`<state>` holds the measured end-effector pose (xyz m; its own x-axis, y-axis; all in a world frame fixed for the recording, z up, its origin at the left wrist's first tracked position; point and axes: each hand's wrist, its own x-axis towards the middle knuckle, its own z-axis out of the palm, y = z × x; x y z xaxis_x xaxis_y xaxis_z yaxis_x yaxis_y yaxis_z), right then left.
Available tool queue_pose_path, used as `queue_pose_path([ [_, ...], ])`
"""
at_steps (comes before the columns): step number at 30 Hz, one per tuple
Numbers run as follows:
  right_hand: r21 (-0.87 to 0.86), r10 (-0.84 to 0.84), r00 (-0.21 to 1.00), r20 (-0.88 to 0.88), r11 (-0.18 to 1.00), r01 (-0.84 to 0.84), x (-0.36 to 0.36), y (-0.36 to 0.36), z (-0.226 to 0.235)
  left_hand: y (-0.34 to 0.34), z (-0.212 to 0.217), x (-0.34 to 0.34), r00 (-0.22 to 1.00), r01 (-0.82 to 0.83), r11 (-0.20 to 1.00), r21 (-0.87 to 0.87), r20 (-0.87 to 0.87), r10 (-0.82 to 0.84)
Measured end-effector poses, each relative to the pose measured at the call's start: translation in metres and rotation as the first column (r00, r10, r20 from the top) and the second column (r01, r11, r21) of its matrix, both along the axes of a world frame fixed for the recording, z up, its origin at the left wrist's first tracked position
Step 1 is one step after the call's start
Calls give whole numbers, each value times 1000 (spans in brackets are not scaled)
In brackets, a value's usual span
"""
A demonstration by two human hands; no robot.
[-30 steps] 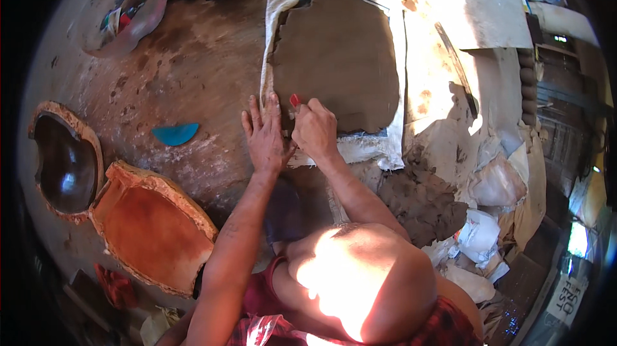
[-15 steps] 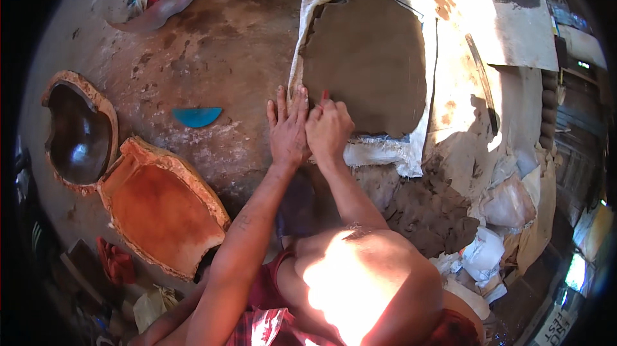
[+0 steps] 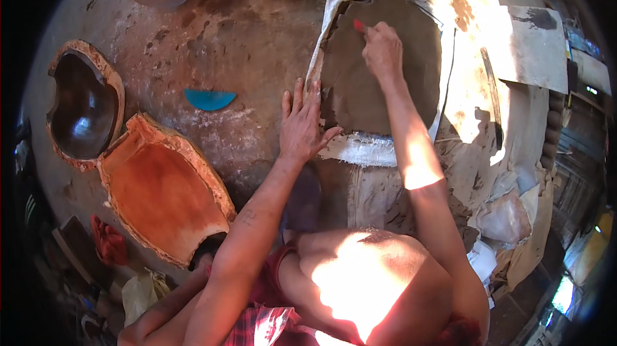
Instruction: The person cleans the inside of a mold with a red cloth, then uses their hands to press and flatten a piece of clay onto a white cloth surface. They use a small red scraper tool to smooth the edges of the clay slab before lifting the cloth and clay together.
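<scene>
A flat slab of dark brown clay [image 3: 360,82] with ragged edges lies on a whitish woven sheet [image 3: 366,151]. Over its upper part, my right hand [image 3: 384,53] is closed around a small red tool [image 3: 359,25]. Only the tool's red end shows; my fingers hide the rest. My left hand [image 3: 301,124] lies flat at the slab's lower left corner, fingers extended and thumb spread, holding nothing. Farther left on the floor rests a blue half-moon scraper [image 3: 210,99].
Two rough-rimmed moulds stand at the left, one dark and bowl-like [image 3: 82,105], one orange and shallow [image 3: 168,195]. A pale board [image 3: 536,50] and a thin dark strip [image 3: 491,95] lie at the right. Plastic bags [image 3: 504,214] sit at the lower right.
My right hand has moved up and away from beside my left hand, carrying the red tool across the slab. My left hand remains by the lower left corner, its thumb now spread.
</scene>
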<state>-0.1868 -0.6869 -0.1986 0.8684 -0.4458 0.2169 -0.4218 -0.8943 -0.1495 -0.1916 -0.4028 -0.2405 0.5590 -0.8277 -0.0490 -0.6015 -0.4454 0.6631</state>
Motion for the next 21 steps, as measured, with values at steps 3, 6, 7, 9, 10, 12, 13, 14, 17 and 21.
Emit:
queue_pose_path([
  [3, 35, 184, 982, 45, 982, -186, -43, 61, -15, 2, -2, -2, 999, -33, 999, -7, -8, 33],
  [6, 231, 175, 985, -5, 958, -169, -93, 131, 3, 6, -6, 1, 998, -57, 998, -31, -3, 57],
  [7, 303, 160, 987, 8, 940, -155, -105, 141, 10, 5, -8, -1, 998, -63, 997, -38, -7, 62],
  [9, 298, 235, 972, -33, 930, -214, -121, 151, 19, 5, -13, -2, 997, -71, 997, -31, 40, 72],
  [10, 306, 308, 949, -74, 912, -272, -125, 152, 20, 5, -16, -2, 993, -82, 997, -14, 86, 83],
  [12, 288, 344, 929, -138, 911, -295, -120, 137, 31, -3, -10, -4, 997, -76, 997, -13, 25, 76],
  [13, 265, 288, 950, -118, 931, -250, -110, 126, 36, -5, -7, -2, 997, -70, 998, 7, -33, 70],
  [14, 245, 230, 967, -110, 949, -198, -108, 118, 42, -8, -5, -5, 997, -61, 998, -4, -45, 61],
  [17, 116, 214, 967, -138, 973, -199, -98, 121, 26, 1, -8, 0, 999, -50, 999, 18, 11, 49],
  [21, 256, 279, 951, -135, 937, -238, -100, 100, 34, 7, -6, 6, 998, -30, 998, 56, 57, 27],
])
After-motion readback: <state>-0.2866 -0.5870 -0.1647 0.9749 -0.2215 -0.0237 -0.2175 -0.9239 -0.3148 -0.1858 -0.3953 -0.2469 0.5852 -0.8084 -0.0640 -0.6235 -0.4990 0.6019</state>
